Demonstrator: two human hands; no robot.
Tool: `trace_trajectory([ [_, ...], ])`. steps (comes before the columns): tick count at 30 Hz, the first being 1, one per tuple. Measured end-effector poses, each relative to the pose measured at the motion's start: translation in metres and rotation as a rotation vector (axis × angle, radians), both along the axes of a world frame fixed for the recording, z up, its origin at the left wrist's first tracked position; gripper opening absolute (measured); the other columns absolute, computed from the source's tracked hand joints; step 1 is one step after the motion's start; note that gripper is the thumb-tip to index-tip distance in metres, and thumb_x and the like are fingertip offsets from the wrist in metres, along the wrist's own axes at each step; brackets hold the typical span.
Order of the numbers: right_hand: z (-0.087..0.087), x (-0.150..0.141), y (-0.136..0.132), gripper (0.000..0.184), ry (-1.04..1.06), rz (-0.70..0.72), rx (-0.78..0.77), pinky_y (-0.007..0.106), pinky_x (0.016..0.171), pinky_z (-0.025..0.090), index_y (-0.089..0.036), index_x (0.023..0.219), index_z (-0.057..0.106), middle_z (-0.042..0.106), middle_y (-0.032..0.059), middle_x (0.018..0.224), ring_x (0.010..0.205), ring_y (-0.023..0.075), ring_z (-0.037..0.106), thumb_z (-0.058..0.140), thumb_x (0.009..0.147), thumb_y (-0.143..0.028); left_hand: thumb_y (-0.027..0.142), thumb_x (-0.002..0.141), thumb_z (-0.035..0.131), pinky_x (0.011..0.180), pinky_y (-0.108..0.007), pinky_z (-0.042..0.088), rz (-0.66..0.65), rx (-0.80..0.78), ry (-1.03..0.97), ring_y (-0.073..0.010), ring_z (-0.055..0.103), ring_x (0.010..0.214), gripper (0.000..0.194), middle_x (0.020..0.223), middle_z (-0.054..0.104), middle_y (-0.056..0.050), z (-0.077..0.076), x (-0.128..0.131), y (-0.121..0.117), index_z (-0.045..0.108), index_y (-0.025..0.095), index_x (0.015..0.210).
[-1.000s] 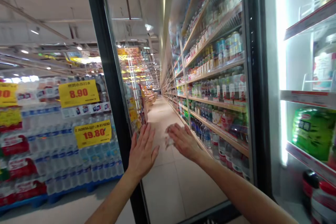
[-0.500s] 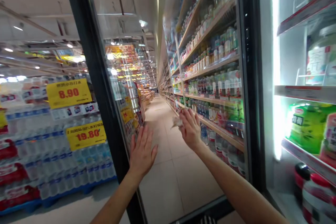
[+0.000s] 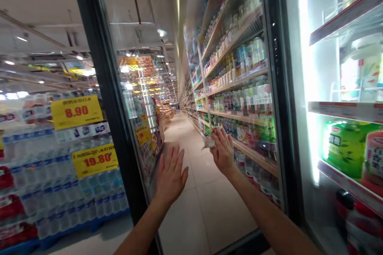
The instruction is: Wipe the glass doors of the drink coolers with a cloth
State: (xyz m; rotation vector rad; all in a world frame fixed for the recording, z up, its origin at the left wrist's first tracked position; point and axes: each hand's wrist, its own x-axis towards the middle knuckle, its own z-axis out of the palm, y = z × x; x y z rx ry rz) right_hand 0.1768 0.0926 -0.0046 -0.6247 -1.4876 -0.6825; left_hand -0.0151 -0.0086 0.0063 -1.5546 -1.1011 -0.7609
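A left hand [image 3: 172, 177] spreads open and empty toward the left edge of a glass door [image 3: 113, 107], while the right hand [image 3: 223, 153] grasps a crumpled whitish cloth [image 3: 208, 142], apparently against the glass between the side edges and well above the bottom edge. Wiping appears to be under way; how much is done and how much is left cannot be told. Past the right edge, a green package [image 3: 344, 147] sits on a lit shelf [image 3: 350, 185].
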Motion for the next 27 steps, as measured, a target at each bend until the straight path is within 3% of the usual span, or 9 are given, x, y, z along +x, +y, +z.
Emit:
trace_trajectory([
  [6, -0.045, 0.015, -0.001, 0.051, -0.158, 0.009, 0.004, 0.048, 0.106, 0.029, -0.019, 0.134, 0.035, 0.049, 0.0108, 0.132, 0.133, 0.0234, 0.029, 0.043, 0.084, -0.017, 0.03, 0.084, 0.047, 0.108, -0.043, 0.018, -0.013, 0.013, 0.0, -0.0246, 0.031, 0.131, 0.062, 0.137, 0.039, -0.012, 0.011, 0.008, 0.01, 0.023, 0.015, 0.139],
  [8, -0.039, 0.021, 0.005, 0.051, -0.145, 0.001, 0.01, 0.047, 0.106, 0.029, -0.019, 0.134, 0.036, 0.049, 0.0105, 0.131, 0.133, 0.0226, 0.029, 0.042, 0.084, -0.017, 0.03, 0.084, 0.047, 0.108, -0.043, 0.018, -0.018, 0.014, -0.001, -0.0243, 0.03, 0.131, 0.062, 0.137, 0.039, -0.012, 0.01, 0.006, 0.012, 0.022, 0.016, 0.139],
  [13, 0.019, 0.032, 0.024, 0.048, 0.141, -0.05, -0.012, 0.048, 0.106, 0.027, -0.02, 0.133, 0.036, 0.042, 0.012, 0.137, 0.133, 0.0229, 0.028, 0.038, 0.085, -0.02, 0.029, 0.083, 0.049, 0.108, -0.045, 0.019, -0.01, 0.014, 0.009, -0.0254, 0.028, 0.132, 0.065, 0.138, 0.038, -0.013, 0.007, 0.005, 0.013, 0.02, 0.016, 0.14],
  [15, 0.017, 0.034, 0.024, 0.048, 0.145, -0.052, -0.015, 0.047, 0.106, 0.028, -0.021, 0.134, 0.035, 0.042, 0.0113, 0.137, 0.133, 0.0228, 0.028, 0.038, 0.085, -0.021, 0.029, 0.083, 0.049, 0.107, -0.046, 0.02, -0.012, 0.014, 0.012, -0.0257, 0.028, 0.132, 0.065, 0.138, 0.038, -0.014, 0.008, 0.006, 0.012, 0.02, 0.015, 0.14],
  [20, -0.03, 0.046, 0.02, 0.052, -0.076, -0.041, -0.023, 0.046, 0.106, 0.029, -0.021, 0.135, 0.033, 0.044, 0.0107, 0.135, 0.133, 0.0228, 0.028, 0.041, 0.084, -0.018, 0.03, 0.083, 0.048, 0.107, -0.045, 0.02, -0.026, 0.012, 0.004, -0.0255, 0.029, 0.131, 0.062, 0.137, 0.04, -0.013, 0.009, 0.007, 0.01, 0.024, 0.016, 0.139],
  [22, -0.025, 0.053, 0.025, 0.051, -0.051, -0.047, -0.023, 0.047, 0.106, 0.029, -0.021, 0.134, 0.035, 0.045, 0.0109, 0.135, 0.133, 0.0226, 0.028, 0.04, 0.084, -0.017, 0.031, 0.083, 0.048, 0.108, -0.045, 0.019, -0.033, 0.01, -0.001, -0.0259, 0.029, 0.132, 0.062, 0.137, 0.039, -0.013, 0.008, 0.007, 0.01, 0.025, 0.015, 0.138],
  [25, 0.005, 0.06, 0.035, 0.049, 0.124, -0.053, -0.033, 0.048, 0.106, 0.028, -0.021, 0.134, 0.036, 0.041, 0.0111, 0.137, 0.133, 0.0223, 0.028, 0.037, 0.084, -0.018, 0.032, 0.083, 0.049, 0.108, -0.045, 0.017, -0.043, -0.005, -0.021, -0.0257, 0.029, 0.131, 0.062, 0.138, 0.038, -0.013, 0.008, 0.008, 0.012, 0.026, 0.016, 0.138],
  [27, 0.014, 0.063, 0.039, 0.049, 0.175, -0.049, -0.035, 0.048, 0.106, 0.027, -0.021, 0.134, 0.036, 0.039, 0.0106, 0.139, 0.133, 0.022, 0.028, 0.036, 0.084, -0.018, 0.031, 0.083, 0.049, 0.109, -0.044, 0.016, -0.057, -0.021, -0.023, -0.0247, 0.029, 0.131, 0.062, 0.138, 0.037, -0.012, 0.012, 0.012, 0.013, 0.025, 0.017, 0.138],
])
